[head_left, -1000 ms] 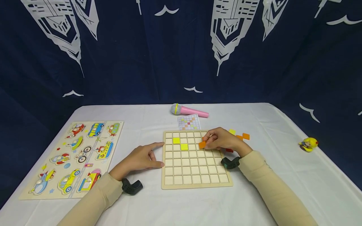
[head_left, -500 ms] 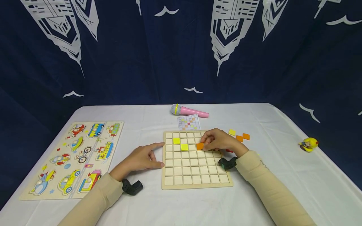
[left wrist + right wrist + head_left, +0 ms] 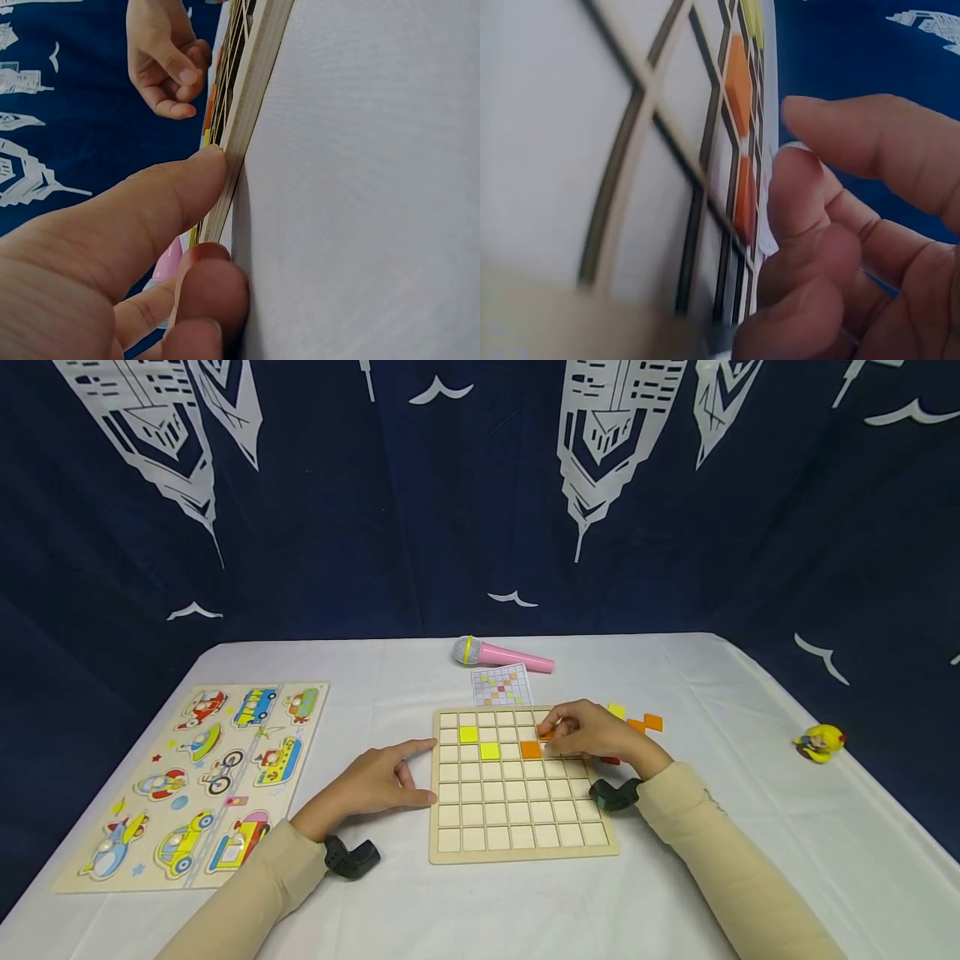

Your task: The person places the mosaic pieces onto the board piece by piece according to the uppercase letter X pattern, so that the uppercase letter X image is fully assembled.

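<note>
My left hand (image 3: 382, 778) lies by the left edge of the wooden grid board (image 3: 525, 857), its spread thumb and forefinger touching that edge. In the left wrist view the thumb tip (image 3: 212, 161) is against the board's side. Over the board's upper right my right hand (image 3: 600, 737) hovers, fingers loosely bent, with nothing between thumb and forefinger. Just left of its fingertips an orange square tile (image 3: 531, 750) sits in a cell. A second orange tile (image 3: 745, 201) is in a neighbouring cell, partly hidden in the head view. Two yellow tiles (image 3: 489, 751) fill cells further left.
Loose orange tiles (image 3: 653, 722), a yellow tile (image 3: 617, 710) and something red (image 3: 610, 760) lie right of the board. Behind it are a pattern card (image 3: 501, 685) and a pink toy microphone (image 3: 513, 657). A vehicle puzzle (image 3: 202, 785) is at left, a small figurine (image 3: 820, 743) at right.
My right hand has carried an orange tile slightly left, laid it in a cell, let go and drawn back a little to the right. The left hand has stayed in place.
</note>
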A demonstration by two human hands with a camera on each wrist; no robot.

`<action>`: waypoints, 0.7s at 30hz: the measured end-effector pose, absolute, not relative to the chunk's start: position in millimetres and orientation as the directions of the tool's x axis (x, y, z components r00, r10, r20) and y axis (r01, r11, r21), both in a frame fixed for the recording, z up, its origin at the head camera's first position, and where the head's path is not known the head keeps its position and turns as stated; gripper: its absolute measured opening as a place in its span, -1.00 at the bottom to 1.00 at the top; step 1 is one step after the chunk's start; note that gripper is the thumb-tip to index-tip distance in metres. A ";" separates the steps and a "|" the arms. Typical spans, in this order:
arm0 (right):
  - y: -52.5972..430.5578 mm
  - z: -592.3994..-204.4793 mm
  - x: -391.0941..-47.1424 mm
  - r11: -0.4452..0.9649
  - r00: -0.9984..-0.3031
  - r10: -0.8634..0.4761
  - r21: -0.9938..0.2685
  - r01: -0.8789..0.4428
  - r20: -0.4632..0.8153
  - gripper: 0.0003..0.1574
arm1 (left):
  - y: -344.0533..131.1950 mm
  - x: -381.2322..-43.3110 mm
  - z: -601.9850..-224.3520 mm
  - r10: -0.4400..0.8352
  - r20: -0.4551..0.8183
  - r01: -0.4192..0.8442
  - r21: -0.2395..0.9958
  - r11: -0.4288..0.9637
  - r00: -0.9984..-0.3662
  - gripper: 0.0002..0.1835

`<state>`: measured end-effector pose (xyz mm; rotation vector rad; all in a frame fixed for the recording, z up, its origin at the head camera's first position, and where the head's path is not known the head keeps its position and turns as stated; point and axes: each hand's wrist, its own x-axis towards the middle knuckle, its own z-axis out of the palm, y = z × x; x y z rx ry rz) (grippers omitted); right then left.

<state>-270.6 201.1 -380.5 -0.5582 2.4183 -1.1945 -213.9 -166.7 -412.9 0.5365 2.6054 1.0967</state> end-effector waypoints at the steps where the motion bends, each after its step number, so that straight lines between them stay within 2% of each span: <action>1: 203.9 -379.6 -269.8 0.554 -0.848 -0.506 -0.813 -0.179 -0.158 -0.64 | -166.8 -214.1 -412.8 0.434 -0.099 0.230 0.731 0.642 -0.896 -0.07; 13: 242.5 -374.4 -263.0 0.536 -0.865 -0.490 -0.820 -0.200 -0.108 -0.68 | -165.9 -215.0 -413.7 0.431 -0.109 0.219 0.735 0.641 -0.896 -0.07; 21: 273.1 -376.8 -265.2 0.544 -0.863 -0.486 -0.820 -0.176 -0.137 -0.67 | -166.3 -214.0 -413.1 0.437 -0.101 0.224 0.743 0.631 -0.894 -0.07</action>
